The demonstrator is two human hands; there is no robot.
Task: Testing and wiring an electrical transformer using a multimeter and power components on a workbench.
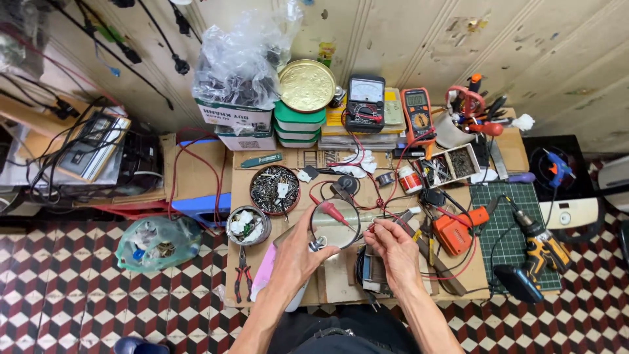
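Observation:
My left hand grips the lower left rim of a round glass lens that lies over the cardboard-covered bench. A red test probe rests across the lens, its red lead running back toward the meters. My right hand is just right of the lens, with thumb and forefinger pinched on a thin metal piece by the lens rim. What that piece is stays too small to tell. Both forearms reach in from the bottom edge.
A round tin of screws and a smaller tin sit left of the lens, with pliers below. Behind are a black meter and an orange meter. At right, a cordless drill lies on a green mat.

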